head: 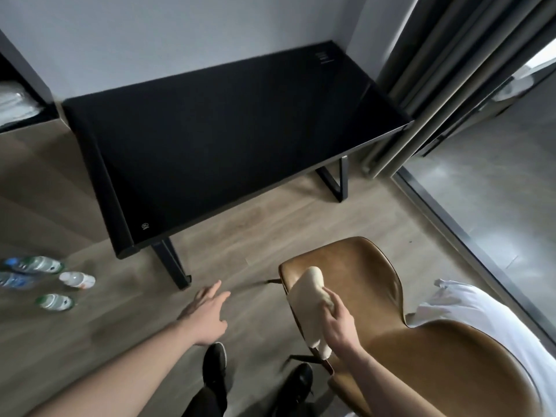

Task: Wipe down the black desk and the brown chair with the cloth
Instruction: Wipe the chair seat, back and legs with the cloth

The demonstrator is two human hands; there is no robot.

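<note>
Right hand (338,322) grips the cloth (310,299) against the brown chair's (355,266) left edge; left hand (207,314) hovers open over the floor. Pushed unsteadied, the chair might slide, and the cloth's loose tail could snag underneath.

Table (228,139): black, glossy rectangular top on dark metal legs, set against the white wall, a small pale logo at its near left corner. Chair (421,335): brown, smooth leather-like shell, curved seat and back, dark legs; stands on the wood floor in front of the table, apart from it. Cloth (307,296): cream, folded into a long pad, draped over the chair's left edge, held from above.
</note>
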